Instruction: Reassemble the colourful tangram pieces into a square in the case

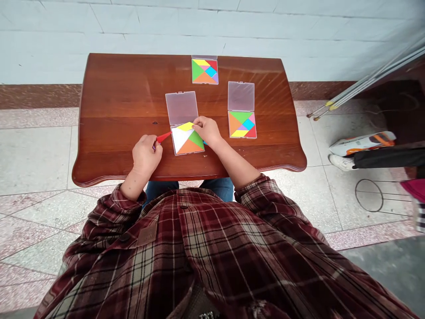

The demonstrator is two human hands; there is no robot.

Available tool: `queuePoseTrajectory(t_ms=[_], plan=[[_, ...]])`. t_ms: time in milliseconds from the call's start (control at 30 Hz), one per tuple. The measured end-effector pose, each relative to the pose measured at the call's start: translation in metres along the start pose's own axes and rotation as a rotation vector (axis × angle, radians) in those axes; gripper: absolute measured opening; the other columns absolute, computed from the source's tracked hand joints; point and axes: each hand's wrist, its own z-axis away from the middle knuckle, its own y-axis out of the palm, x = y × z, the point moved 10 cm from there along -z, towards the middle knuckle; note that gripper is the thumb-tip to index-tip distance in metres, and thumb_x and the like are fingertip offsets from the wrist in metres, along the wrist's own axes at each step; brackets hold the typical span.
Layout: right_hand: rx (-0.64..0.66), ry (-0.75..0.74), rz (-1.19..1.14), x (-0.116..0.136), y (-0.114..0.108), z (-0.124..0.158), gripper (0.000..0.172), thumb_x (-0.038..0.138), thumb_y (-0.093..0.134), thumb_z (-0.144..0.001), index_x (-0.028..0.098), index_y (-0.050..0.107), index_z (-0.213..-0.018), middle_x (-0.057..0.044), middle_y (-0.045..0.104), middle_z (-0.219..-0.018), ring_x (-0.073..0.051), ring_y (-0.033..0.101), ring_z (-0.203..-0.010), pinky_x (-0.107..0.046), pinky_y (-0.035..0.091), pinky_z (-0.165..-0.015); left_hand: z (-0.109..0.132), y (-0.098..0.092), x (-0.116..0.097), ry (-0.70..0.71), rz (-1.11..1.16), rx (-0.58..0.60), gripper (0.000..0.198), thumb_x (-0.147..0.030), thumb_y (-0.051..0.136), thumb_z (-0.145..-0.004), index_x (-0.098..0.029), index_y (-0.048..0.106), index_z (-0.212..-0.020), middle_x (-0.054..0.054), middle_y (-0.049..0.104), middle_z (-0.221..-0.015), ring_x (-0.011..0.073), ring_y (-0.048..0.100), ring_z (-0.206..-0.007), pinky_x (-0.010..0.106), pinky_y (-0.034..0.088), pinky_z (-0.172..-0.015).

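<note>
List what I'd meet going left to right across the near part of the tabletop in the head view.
Left hand → red piece → partly filled open case → right hand → filled open case.

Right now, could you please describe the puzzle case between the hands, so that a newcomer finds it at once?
On the brown table, look between the left hand and the right hand. The puzzle case there lies open; unlike the far case and the right-hand case, it shows a white area beside its coloured pieces.
</note>
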Motion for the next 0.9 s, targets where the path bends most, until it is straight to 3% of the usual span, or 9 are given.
queuePoseTrajectory(t_ms=[267,500,667,767,900], plan=[[0.064,-0.014,0.14,0.004,-0.004,-0.008,0.01,0.019,0.054,-0.082,0.018,0.064,-0.081,0.0,0.059,-0.074,-0.013,0.049,-0.069,-0.029,0.037,-0.068,0.004,0.003,0.0,-0.004,0.016,0.023,0.013,-0.022,0.046,-0.082,-0.019,0.058,-0.078,0.005,0.056,-0.077,0.0182,0.052,-0.073,0.03,0.039,-0.065],[-0.046,-0.099,0.357,0.008,-0.012,-0.012,0.017,0.016,0.052,-0.087,0.019,0.068,-0.091,-0.006,0.061,-0.088,-0.02,0.054,-0.083,-0.035,0.041,-0.078,0.006,0.005,0.004,0.007,-0.019,0.027,0.018,-0.024,0.044,-0.084,-0.019,0.061,-0.084,0.007,0.06,-0.08,0.02,0.055,-0.075,0.032,0.042,-0.068],[0.1,-0.231,0.473,0.032,0.013,0.001,0.023,0.016,0.057,-0.086,0.021,0.067,-0.107,-0.008,0.06,-0.106,-0.022,0.056,-0.089,-0.035,0.041,-0.079,0.007,0.006,0.0,0.009,-0.027,0.038,0.018,-0.023,0.044,-0.085,-0.019,0.062,-0.084,0.007,0.06,-0.081,0.0199,0.056,-0.077,0.031,0.043,-0.068],[0.197,-0.23,0.555,0.039,0.029,0.006,0.027,0.02,0.06,-0.087,0.02,0.065,-0.113,-0.009,0.059,-0.111,-0.022,0.057,-0.088,-0.034,0.041,-0.076,0.008,0.01,0.0,-0.005,-0.031,0.063,0.02,-0.023,0.044,-0.086,-0.018,0.062,-0.088,0.008,0.061,-0.085,0.021,0.058,-0.08,0.032,0.044,-0.071],[0.19,-0.221,0.579,0.037,0.031,0.005,0.023,0.021,0.058,-0.088,0.019,0.065,-0.11,-0.01,0.059,-0.11,-0.022,0.057,-0.087,-0.034,0.042,-0.075,0.009,0.011,0.002,-0.01,-0.028,0.062,0.021,-0.023,0.043,-0.087,-0.018,0.063,-0.091,0.008,0.061,-0.087,0.0212,0.058,-0.083,0.032,0.044,-0.074]])
